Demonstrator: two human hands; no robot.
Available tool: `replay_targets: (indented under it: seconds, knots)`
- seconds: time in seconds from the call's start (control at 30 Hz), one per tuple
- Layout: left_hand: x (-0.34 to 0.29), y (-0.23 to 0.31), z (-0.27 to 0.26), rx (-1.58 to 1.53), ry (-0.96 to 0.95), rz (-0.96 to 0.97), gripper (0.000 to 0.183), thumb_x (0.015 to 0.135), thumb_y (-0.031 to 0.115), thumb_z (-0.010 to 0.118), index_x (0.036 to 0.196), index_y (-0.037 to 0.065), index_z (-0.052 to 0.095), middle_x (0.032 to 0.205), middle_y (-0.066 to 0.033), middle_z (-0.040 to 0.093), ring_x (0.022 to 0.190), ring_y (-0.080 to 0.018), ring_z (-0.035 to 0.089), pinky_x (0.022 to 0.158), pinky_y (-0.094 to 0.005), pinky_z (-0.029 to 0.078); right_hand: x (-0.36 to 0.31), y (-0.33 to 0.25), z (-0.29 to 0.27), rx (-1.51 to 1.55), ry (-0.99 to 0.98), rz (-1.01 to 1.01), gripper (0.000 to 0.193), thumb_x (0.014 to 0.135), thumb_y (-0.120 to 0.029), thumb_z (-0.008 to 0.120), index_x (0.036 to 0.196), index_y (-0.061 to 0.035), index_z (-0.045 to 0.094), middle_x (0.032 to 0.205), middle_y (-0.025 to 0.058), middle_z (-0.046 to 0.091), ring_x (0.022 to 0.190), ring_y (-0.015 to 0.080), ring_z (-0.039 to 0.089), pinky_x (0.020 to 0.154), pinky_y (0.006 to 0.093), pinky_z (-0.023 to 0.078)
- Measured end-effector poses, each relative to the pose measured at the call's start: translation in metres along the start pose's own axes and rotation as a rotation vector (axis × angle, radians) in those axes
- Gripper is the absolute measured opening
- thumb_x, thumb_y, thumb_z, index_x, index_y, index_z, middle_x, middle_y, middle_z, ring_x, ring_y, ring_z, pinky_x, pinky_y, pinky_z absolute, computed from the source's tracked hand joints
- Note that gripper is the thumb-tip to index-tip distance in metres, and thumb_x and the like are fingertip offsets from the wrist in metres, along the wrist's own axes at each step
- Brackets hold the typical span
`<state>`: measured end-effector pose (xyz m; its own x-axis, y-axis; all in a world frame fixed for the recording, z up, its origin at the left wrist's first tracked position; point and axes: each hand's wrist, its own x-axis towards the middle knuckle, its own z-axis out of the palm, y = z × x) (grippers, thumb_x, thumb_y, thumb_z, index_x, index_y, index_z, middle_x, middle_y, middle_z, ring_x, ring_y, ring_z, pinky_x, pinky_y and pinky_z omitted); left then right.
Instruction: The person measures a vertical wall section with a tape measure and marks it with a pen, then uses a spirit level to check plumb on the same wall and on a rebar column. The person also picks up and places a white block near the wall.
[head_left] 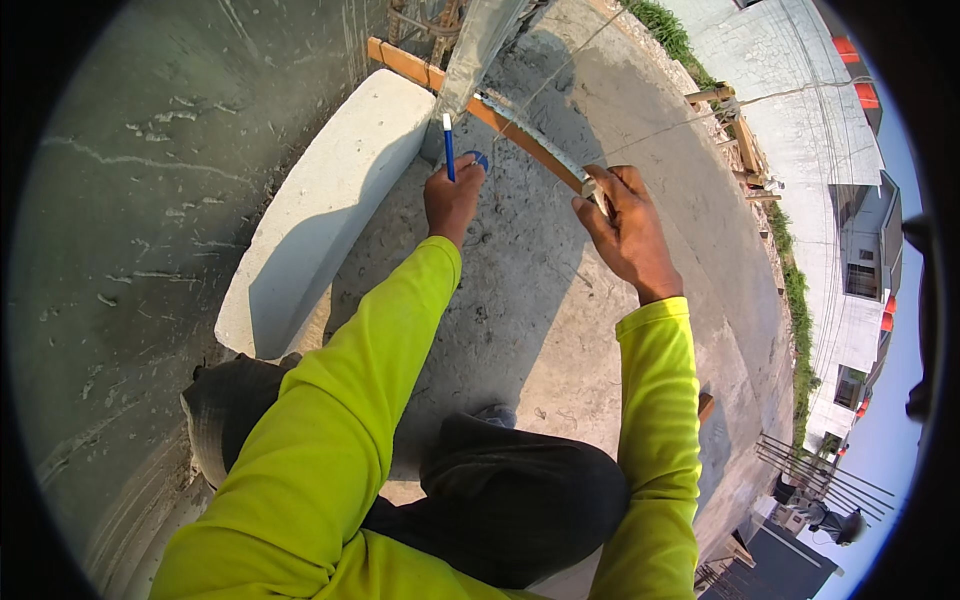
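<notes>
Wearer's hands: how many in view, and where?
2. Left hand, upper middle, holding a blue pen; right hand, farther right, gripping a pale object at the lower end of the brown strip.

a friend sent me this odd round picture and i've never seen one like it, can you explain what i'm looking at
There is no machine here: these are a person's own bare hands, with bright yellow-green sleeves. The camera sits on their head, looking down; its fisheye lens bends straight edges. The left hand holds a slim blue pencil-like stick. The right hand grips a pale object at the near end of a thin strip alongside a wooden strip; it may be a tape measure, but I can't be sure. Below is a concrete floor, with a pale block near the grey wall.
</notes>
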<state>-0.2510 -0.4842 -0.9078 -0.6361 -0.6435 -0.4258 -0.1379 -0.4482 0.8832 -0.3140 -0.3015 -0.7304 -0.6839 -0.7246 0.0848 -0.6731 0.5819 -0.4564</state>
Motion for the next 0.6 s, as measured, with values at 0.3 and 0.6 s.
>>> replay_targets:
  seconds: [0.3, 0.6]
  knots:
    - [-0.0018, -0.0021, 0.0022, -0.011, 0.020, 0.045, 0.039, 0.089, 0.017, 0.072, 0.122, -0.005, 0.069, 0.110, -0.0153, 0.074, 0.095, -0.0185, 0.071, 0.081, -0.0293, 0.055, -0.0004, 0.0003, 0.0015, 0.010, 0.004, -0.002, 0.040, 0.093, -0.021, 0.070, 0.126, 0.0018, 0.064, 0.102, 0.0167, 0.055, 0.082, 0.0307, 0.060, 0.076, 0.0396, 0.051]
    - [0.0003, -0.0064, 0.0025, 0.009, 0.030, 0.059, 0.040, 0.089, 0.018, 0.072, 0.121, -0.006, 0.068, 0.110, -0.0166, 0.074, 0.096, -0.0202, 0.071, 0.082, -0.0309, 0.056, -0.0004, 0.0000, 0.0002, -0.036, -0.005, -0.001, 0.041, 0.093, -0.022, 0.070, 0.126, 0.0012, 0.064, 0.103, 0.0167, 0.055, 0.082, 0.0303, 0.061, 0.076, 0.0395, 0.052]
